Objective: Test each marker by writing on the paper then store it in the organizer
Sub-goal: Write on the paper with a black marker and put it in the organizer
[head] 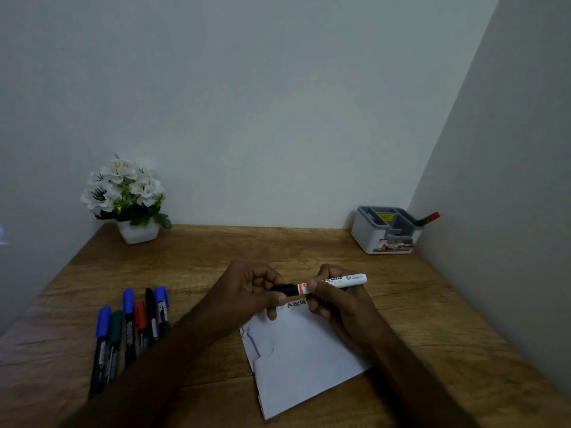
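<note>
Your hands: both meet above the top edge of the white sheet of paper (304, 359), level with each other over the brown wood-grain surface (309, 245).
Left hand (253, 293): your fingers curl round the black cap end of the white-barrelled whiteboard marker (332, 283); that grip holds the cap, likely to pull it off or push it back on, and which one cannot be told.
Right hand (333, 301): your fingers wrap the marker's barrel near its orange band, so this grip holds the body steady while the other hand works the cap.
Marker position: it lies nearly level, cap end to your left, tail end sticking out past your right hand, held just above the paper.
Paper: it lies slanted on the surface in front of you, creased near its left edge.
Writing on paper: black letters near the top, seemingly "ABCD", partly hidden by your fingers.
Marker label: "WHITE BOARD" seems printed on the barrel; the smaller print is too blurred to read.
Waiting markers: a row of six capped markers (133, 332) lies to your left, caps blue, green, red and black, side by side for easy reach.
Organizer: the grey-and-white plastic desk organizer (386, 231) stands at the far right corner against the wall, well apart from your hands.
Organizer contents: one red-capped green marker (428, 218) leans in its right compartment; a yellow sticker inside and a label on the front are unreadable.
Also present: a white pot of white artificial flowers (128, 196) at the far left.
</note>
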Action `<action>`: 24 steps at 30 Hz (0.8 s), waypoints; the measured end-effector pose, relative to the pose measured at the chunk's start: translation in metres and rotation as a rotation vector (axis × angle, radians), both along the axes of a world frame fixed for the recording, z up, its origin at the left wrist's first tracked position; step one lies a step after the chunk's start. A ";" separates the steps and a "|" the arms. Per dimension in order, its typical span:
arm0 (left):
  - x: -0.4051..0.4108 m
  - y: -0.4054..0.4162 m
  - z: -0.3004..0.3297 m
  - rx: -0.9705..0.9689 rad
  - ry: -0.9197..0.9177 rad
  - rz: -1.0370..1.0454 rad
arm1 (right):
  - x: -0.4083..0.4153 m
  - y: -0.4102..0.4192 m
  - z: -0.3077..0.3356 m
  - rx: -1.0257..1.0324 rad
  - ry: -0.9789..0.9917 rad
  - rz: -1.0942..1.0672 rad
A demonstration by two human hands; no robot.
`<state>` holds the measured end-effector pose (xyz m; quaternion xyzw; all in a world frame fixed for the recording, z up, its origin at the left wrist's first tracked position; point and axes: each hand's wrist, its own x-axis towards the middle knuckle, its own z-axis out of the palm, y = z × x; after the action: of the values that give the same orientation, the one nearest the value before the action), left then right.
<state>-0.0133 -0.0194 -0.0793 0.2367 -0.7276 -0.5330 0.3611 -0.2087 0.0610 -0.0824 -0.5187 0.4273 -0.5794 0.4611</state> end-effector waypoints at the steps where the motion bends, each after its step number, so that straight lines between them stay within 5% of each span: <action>1: 0.000 0.000 0.001 -0.002 0.001 0.008 | 0.001 0.001 0.001 -0.014 0.006 -0.004; 9: -0.008 0.003 0.002 0.006 -0.003 0.066 | 0.013 -0.005 -0.004 -0.097 0.139 -0.175; 13: -0.013 -0.001 0.001 -0.031 -0.038 0.192 | -0.004 -0.003 0.002 -0.104 -0.004 -0.236; 19: -0.044 -0.014 0.016 -0.115 -0.105 0.224 | -0.037 -0.012 -0.015 -0.080 0.530 -0.538; 24: -0.094 -0.032 0.038 -0.291 -0.226 0.154 | -0.062 -0.013 -0.003 -0.149 0.558 -0.736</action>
<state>-0.1072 -0.0512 -0.0417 0.2952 -0.8127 -0.3629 0.3473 -0.2710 0.0476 -0.0852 -0.5004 0.6478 -0.5718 0.0538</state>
